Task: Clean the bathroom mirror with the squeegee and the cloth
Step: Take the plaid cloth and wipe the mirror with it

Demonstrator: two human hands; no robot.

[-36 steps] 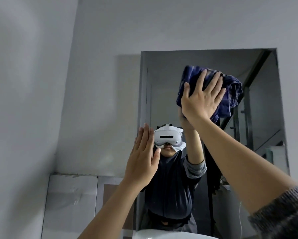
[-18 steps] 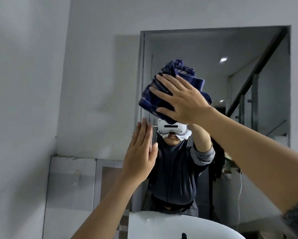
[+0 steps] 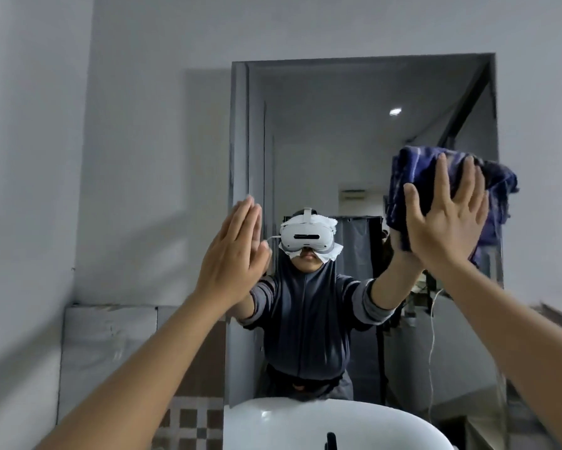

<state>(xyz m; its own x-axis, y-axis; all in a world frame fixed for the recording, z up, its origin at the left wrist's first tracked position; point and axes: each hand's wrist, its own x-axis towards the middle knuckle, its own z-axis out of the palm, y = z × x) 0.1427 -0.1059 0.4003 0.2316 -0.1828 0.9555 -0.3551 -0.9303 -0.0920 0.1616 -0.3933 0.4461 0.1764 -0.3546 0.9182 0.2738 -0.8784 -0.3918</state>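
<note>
The mirror (image 3: 321,141) hangs on the grey wall in front of me. A bunched dark blue cloth (image 3: 412,177) is pressed flat against the glass near the mirror's right edge, at mid height, under the palm of my right hand (image 3: 448,219), whose fingers are spread. My left hand (image 3: 234,254) rests flat at the mirror's left edge, fingers together, holding nothing. No squeegee is in view. The glass shows my reflection with both arms stretched forward.
A white basin (image 3: 305,427) sits below the mirror with a black tap tip (image 3: 331,441) at the bottom edge. Grey wall surrounds the mirror, and a side wall (image 3: 23,190) stands close on the left. Tiled panels (image 3: 107,345) run low on the left.
My right hand has swept the cloth from the mirror's upper left across to its right edge and a little lower. The left hand has stayed at the left edge. My view has tipped downward.
</note>
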